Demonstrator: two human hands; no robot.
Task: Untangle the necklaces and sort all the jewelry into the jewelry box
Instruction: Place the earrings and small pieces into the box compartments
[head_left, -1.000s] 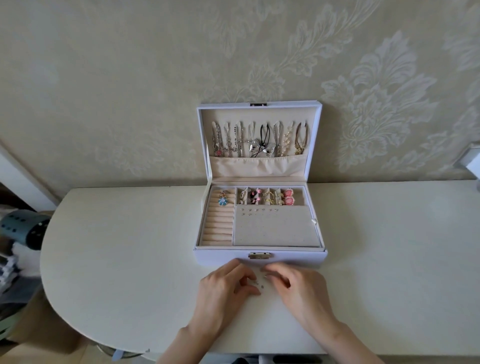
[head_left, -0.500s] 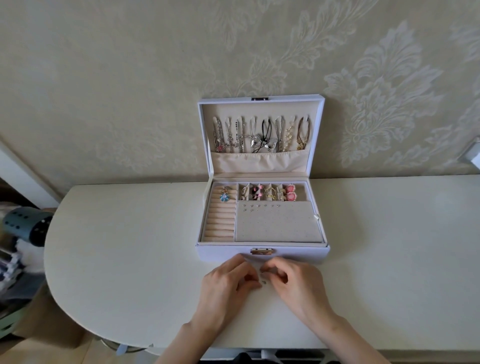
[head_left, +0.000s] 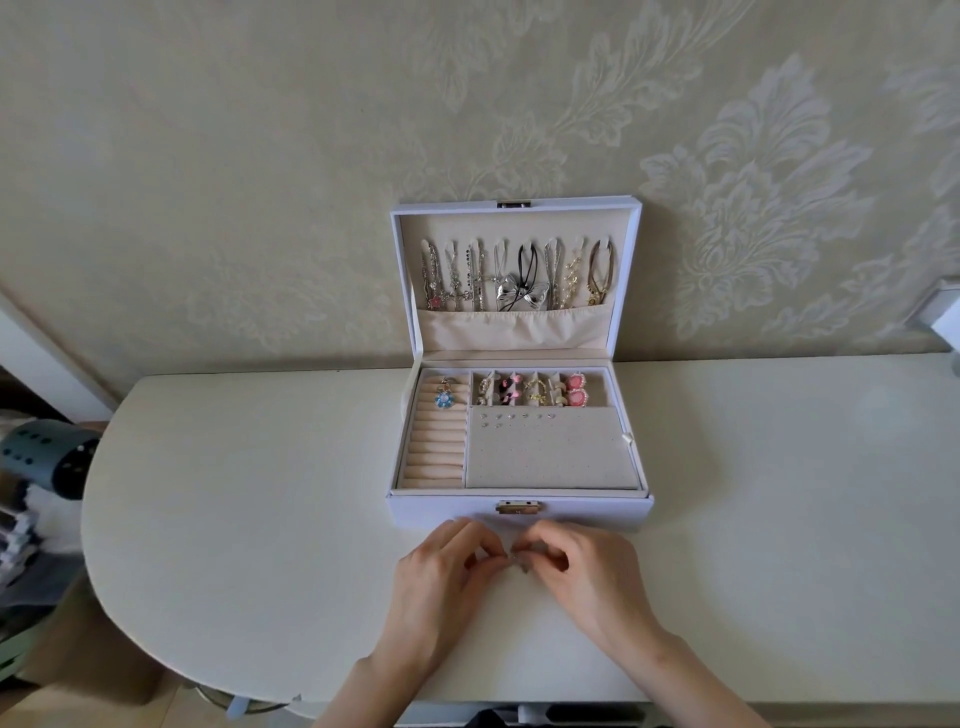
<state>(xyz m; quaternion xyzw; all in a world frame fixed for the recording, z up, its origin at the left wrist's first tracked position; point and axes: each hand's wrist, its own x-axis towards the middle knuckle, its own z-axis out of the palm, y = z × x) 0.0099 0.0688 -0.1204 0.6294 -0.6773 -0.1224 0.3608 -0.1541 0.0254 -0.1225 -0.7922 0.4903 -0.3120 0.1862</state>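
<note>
Just before the jewelry box (head_left: 519, 512), our left hand (head_left: 441, 582) and right hand (head_left: 582, 574) pinch something tiny, perhaps an earring stud (head_left: 511, 557), readying it for its pad.

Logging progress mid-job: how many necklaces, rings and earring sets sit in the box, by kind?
Necklaces hanging in lid: 8
Ring on rolls: 1
Earring sets in back compartment: 5
Total: 14, small studs on the pad not counted.

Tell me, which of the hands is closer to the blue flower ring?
Left. The left hand lies below the blue flower ring, on the ring-roll side of the jewelry box. The right hand sits further right, under the stud pad.
</note>
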